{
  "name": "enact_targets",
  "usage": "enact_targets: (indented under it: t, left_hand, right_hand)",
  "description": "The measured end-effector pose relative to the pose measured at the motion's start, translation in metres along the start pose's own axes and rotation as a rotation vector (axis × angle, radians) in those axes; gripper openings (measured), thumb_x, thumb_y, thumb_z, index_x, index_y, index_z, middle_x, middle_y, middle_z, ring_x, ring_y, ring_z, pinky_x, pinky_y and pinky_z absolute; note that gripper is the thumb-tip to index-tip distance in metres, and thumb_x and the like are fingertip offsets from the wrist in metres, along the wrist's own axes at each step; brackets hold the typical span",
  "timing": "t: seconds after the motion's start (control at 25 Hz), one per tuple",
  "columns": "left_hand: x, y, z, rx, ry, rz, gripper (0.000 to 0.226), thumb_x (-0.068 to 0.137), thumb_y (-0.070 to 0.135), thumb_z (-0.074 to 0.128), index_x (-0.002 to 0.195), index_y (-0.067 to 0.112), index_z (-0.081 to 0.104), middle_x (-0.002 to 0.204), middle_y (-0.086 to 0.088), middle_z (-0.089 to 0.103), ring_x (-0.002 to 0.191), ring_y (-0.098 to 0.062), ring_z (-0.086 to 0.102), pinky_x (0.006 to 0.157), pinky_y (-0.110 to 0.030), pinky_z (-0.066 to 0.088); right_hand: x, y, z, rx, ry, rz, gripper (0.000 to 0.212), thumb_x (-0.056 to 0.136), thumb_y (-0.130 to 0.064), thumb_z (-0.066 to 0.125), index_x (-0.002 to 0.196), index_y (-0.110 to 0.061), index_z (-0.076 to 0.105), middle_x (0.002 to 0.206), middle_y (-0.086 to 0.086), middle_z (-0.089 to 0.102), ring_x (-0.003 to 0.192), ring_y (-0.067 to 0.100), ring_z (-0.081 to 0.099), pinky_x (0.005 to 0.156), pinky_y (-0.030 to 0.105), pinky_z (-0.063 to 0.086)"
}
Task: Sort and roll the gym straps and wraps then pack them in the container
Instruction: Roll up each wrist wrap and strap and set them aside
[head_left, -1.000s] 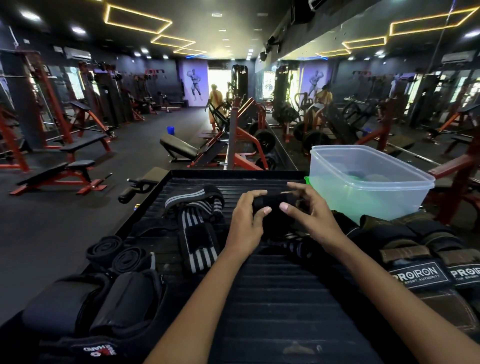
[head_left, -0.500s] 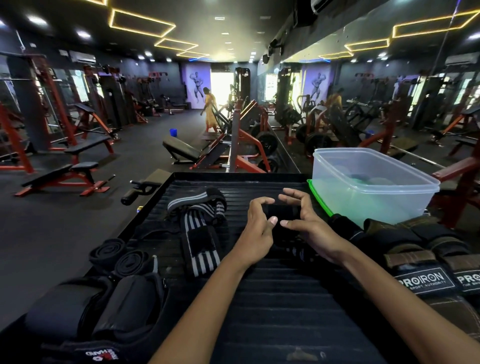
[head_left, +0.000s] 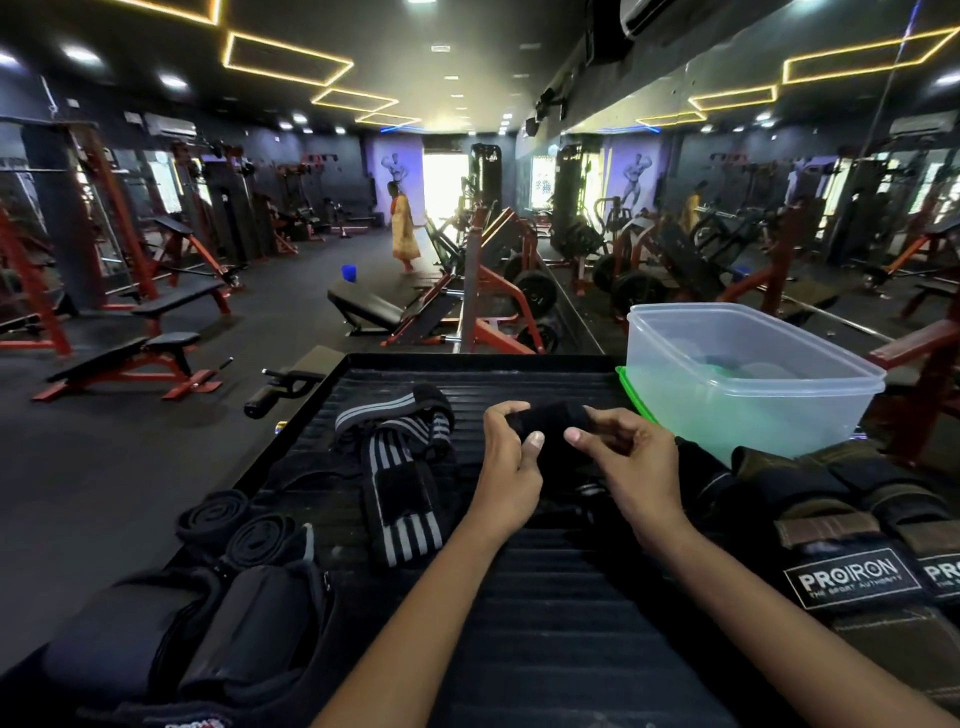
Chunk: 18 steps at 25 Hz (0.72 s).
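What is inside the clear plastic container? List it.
Nothing packed shows inside the clear container; only faint greenish shapes show through its cloudy walls, seemingly the green lid beneath. The far inner corners cannot be judged.

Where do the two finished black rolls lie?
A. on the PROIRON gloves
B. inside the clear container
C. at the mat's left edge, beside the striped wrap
C: the two black rolls sit side by side at the left edge of the mat, left of the striped wrap.
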<state>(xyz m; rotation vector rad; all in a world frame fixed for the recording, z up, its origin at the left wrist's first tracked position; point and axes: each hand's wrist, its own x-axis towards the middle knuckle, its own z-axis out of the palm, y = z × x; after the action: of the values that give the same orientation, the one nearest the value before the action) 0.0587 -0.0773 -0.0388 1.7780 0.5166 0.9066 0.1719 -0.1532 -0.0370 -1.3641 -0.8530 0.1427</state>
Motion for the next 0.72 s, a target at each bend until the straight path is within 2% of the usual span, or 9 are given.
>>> enact_targets:
  t: [0.12, 0.24, 0.32, 0.36, 0.44, 0.48, 0.56, 0.72]
  left_hand:
    - [0.001, 0.001, -0.001, 0.000, -0.020, -0.005, 0.026, 0.102, 0.010, 0.038, 0.121, 0.025, 0.029, 0.137, -0.009, 0.035, 0.123, -0.015, 0.043, 0.088, -0.005, 0.040]
    - [0.002, 0.002, -0.002, 0.042, -0.043, -0.026, 0.027, 0.102, 0.011, 0.038, 0.120, 0.027, 0.028, 0.135, -0.023, 0.035, 0.122, -0.027, 0.044, 0.103, -0.029, 0.041]
    - [0.004, 0.001, -0.005, 0.052, -0.072, -0.039, 0.026, 0.102, 0.013, 0.039, 0.120, 0.029, 0.030, 0.135, -0.022, 0.036, 0.125, -0.028, 0.043, 0.106, -0.036, 0.040]
    - [0.005, 0.000, -0.007, 0.036, -0.090, -0.040, 0.026, 0.101, 0.014, 0.040, 0.119, 0.031, 0.032, 0.136, -0.018, 0.038, 0.127, -0.027, 0.043, 0.108, -0.039, 0.040]
    - [0.010, -0.001, -0.014, -0.008, -0.145, -0.052, 0.025, 0.100, 0.018, 0.045, 0.114, 0.038, 0.039, 0.135, -0.010, 0.045, 0.126, -0.024, 0.046, 0.106, -0.045, 0.042]
    - [0.012, -0.001, -0.018, -0.023, -0.169, -0.051, 0.024, 0.099, 0.019, 0.049, 0.111, 0.039, 0.045, 0.130, -0.009, 0.051, 0.122, -0.023, 0.051, 0.104, -0.046, 0.045]
    - [0.013, 0.000, -0.023, -0.049, -0.162, -0.007, 0.023, 0.094, 0.016, 0.059, 0.107, 0.034, 0.055, 0.117, -0.005, 0.062, 0.111, -0.019, 0.060, 0.098, -0.042, 0.050]
    - [0.009, 0.003, -0.022, -0.045, -0.096, 0.159, 0.033, 0.079, 0.005, 0.075, 0.105, 0.023, 0.067, 0.110, 0.001, 0.065, 0.105, -0.009, 0.062, 0.090, -0.026, 0.052]
  right_hand:
    - [0.000, -0.004, -0.004, -0.077, -0.014, -0.081, 0.020, 0.073, -0.009, 0.081, 0.083, -0.023, 0.070, 0.080, -0.005, 0.072, 0.072, 0.004, 0.066, 0.073, 0.016, 0.051]
    - [0.002, -0.004, -0.006, -0.164, -0.049, -0.114, 0.018, 0.076, -0.011, 0.080, 0.075, -0.023, 0.066, 0.071, 0.000, 0.067, 0.067, 0.005, 0.060, 0.067, 0.015, 0.048]
    - [0.003, -0.003, -0.006, -0.175, -0.071, -0.104, 0.024, 0.075, -0.011, 0.080, 0.078, -0.024, 0.061, 0.072, -0.006, 0.064, 0.067, 0.000, 0.058, 0.069, 0.016, 0.047]
    - [0.004, -0.003, -0.007, -0.136, -0.103, -0.088, 0.028, 0.075, -0.010, 0.081, 0.084, -0.024, 0.058, 0.079, -0.008, 0.065, 0.073, -0.001, 0.060, 0.074, 0.019, 0.048]
    - [0.009, -0.003, -0.011, -0.018, -0.244, -0.080, 0.042, 0.074, -0.006, 0.080, 0.105, -0.024, 0.056, 0.101, -0.006, 0.069, 0.100, 0.003, 0.063, 0.089, 0.026, 0.049]
    - [0.012, -0.003, -0.015, 0.005, -0.321, -0.106, 0.047, 0.074, -0.005, 0.080, 0.111, -0.021, 0.057, 0.107, -0.006, 0.069, 0.107, 0.007, 0.063, 0.092, 0.028, 0.048]
    - [0.016, -0.006, -0.022, -0.001, -0.400, -0.134, 0.040, 0.072, -0.007, 0.081, 0.108, -0.014, 0.066, 0.104, -0.006, 0.070, 0.103, 0.012, 0.066, 0.089, 0.031, 0.049]
    - [0.019, -0.008, -0.028, 0.013, -0.396, -0.102, 0.037, 0.067, -0.022, 0.080, 0.101, -0.012, 0.071, 0.100, 0.003, 0.074, 0.096, 0.018, 0.070, 0.087, 0.033, 0.053]
